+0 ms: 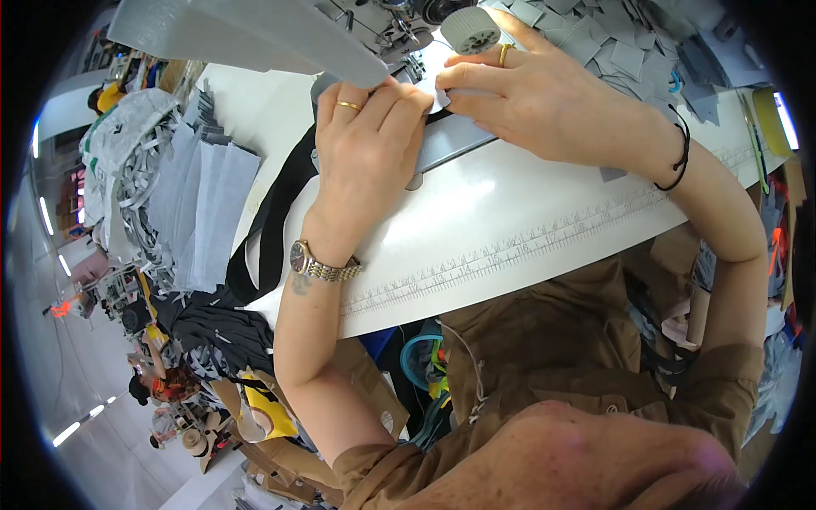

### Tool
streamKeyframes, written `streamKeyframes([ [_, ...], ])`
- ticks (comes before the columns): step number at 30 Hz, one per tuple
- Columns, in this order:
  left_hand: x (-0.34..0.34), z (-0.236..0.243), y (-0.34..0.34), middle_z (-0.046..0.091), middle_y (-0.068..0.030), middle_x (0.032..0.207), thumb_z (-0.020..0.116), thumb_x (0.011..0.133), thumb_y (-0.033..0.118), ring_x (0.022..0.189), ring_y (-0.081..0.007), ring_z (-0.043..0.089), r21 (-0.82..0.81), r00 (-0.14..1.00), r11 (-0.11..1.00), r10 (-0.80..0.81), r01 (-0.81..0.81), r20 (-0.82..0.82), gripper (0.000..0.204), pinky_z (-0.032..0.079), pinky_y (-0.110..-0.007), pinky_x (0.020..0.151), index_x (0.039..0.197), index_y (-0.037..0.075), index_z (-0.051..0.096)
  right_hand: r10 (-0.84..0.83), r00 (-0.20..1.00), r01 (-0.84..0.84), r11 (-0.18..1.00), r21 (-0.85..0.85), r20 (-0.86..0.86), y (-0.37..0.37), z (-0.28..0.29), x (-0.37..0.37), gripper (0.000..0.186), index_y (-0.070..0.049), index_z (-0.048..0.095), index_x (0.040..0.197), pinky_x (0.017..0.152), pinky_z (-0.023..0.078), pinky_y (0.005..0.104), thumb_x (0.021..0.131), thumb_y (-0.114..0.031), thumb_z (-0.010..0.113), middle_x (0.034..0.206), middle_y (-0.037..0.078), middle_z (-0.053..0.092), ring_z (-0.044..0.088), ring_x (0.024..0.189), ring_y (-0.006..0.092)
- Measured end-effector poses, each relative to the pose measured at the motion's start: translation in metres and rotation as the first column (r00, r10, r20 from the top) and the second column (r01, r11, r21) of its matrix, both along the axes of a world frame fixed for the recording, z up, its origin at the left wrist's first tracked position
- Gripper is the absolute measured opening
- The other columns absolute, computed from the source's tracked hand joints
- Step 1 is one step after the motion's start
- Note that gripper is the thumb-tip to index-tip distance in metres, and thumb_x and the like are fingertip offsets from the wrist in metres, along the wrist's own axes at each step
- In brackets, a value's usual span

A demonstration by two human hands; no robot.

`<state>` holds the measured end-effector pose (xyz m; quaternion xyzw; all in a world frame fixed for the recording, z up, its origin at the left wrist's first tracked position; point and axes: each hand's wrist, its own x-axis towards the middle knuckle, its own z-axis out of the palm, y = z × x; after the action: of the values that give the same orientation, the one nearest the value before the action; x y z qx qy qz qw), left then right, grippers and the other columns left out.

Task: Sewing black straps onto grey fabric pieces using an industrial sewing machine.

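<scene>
My left hand (pixel 370 132) is closed, fingers curled down beside the presser foot of a sewing machine (pixel 246 34). A black strap (pixel 285 195) runs beneath it, and a short dark stretch shows again between my hands. My right hand (pixel 544 98) reaches in from the right, its thumb and fingertips pinched at the edge of a small white piece (pixel 437 100) by the needle area. Part of that hand passes behind the machine's round ridged knob (pixel 470 31). My fingertips hide most of the spot where strap and white piece meet.
A white table (pixel 476 221) with printed rulers along its near edge lies under my wrists. Loose pale grey patches (pixel 625 55) are heaped at the far right. Stacked grey fabric pieces (pixel 204 212) sit at the left, by black cloth (pixel 221 327). Below hangs a blue basket (pixel 416 361).
</scene>
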<state>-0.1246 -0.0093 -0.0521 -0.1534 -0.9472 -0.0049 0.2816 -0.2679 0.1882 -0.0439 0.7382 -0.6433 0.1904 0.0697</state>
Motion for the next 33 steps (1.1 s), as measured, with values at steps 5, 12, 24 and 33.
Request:
streamKeyframes([
  [5, 0.001, 0.002, -0.004, 0.075, 0.0005, 0.103, 0.078, 0.077, 0.003, 0.101, -0.0215, 0.066, -0.019, 0.998, 0.999, -0.03, 0.031, 0.05, 0.021, 0.048, -0.037, 0.089, 0.096, 0.009, 0.072, -0.119, 0.988, 0.111, 0.991, -0.075, -0.103, 0.007, -0.005, 0.008, 0.034, -0.008, 0.069, 0.114, 0.124, 0.027, 0.0577, 0.083, -0.019, 0.077, 0.129, -0.001, 0.062, 0.062, 0.116, 0.0165],
  [12, -0.003, 0.0, -0.007, 0.077, 0.0013, 0.103, 0.079, 0.078, 0.005, 0.104, -0.021, 0.066, -0.008, 1.0, 1.0, -0.021, 0.021, -0.014, 0.02, 0.046, -0.037, 0.092, 0.096, 0.011, 0.075, -0.154, 0.979, 0.148, 0.987, -0.054, -0.13, 0.005, 0.0, 0.013, 0.036, -0.006, 0.065, 0.116, 0.117, 0.03, 0.0602, 0.086, -0.022, 0.075, 0.121, 0.002, 0.062, 0.065, 0.108, 0.0223],
  [24, 0.0, 0.0, -0.013, 0.077, -0.0024, 0.109, 0.076, 0.081, 0.005, 0.101, -0.022, 0.067, -0.008, 1.0, 1.0, -0.027, 0.027, 0.015, 0.021, 0.049, -0.038, 0.092, 0.102, 0.009, 0.076, -0.067, 0.982, 0.07, 0.997, 0.011, -0.177, 0.003, 0.0, -0.002, 0.039, -0.005, 0.066, 0.12, 0.104, 0.041, 0.064, 0.095, -0.035, 0.064, 0.107, 0.005, 0.064, 0.062, 0.108, 0.0255],
  [33, -0.003, 0.001, -0.021, 0.076, -0.0081, 0.112, 0.069, 0.08, -0.001, 0.103, -0.0265, 0.069, 0.028, 0.995, 0.996, -0.087, 0.086, 0.051, 0.029, 0.054, -0.041, 0.095, 0.108, 0.003, 0.074, -0.064, 0.998, 0.065, 0.997, 0.034, -0.021, 0.002, -0.001, -0.006, 0.023, -0.006, 0.065, 0.109, 0.098, 0.044, 0.0516, 0.091, -0.02, 0.067, 0.111, 0.007, 0.066, 0.066, 0.099, 0.025],
])
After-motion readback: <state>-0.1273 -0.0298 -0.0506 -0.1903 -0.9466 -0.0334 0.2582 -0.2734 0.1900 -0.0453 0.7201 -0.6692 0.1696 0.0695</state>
